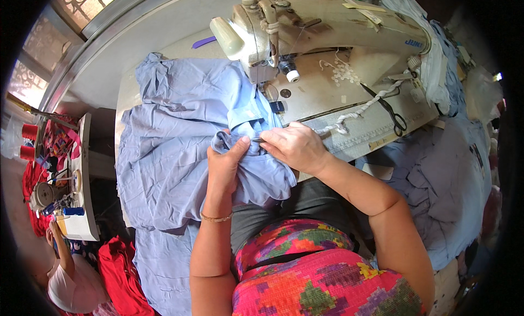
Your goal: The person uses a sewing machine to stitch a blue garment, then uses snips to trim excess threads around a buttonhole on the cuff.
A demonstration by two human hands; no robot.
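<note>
A light blue shirt (164,147) spreads over the left part of the sewing table and hangs down past its front edge. My left hand (225,166) is closed on a folded, banded part of it, with the thumb pressed on top. Just right of that thumb, my right hand (297,147) pinches a small dark metal tool (257,140) against the cloth. Its kind is hard to tell, as the fingers cover most of it. Beyond the hands stands a sewing machine (322,29), its needle area above the shirt's far right side.
Black scissors (385,106) and a twisted white cord (363,109) lie on the table (376,127) at right. White buttons (344,72) are scattered under the machine arm. More blue cloth (426,179) is heaped at right. A co-worker (73,280) sits at far left beside another machine.
</note>
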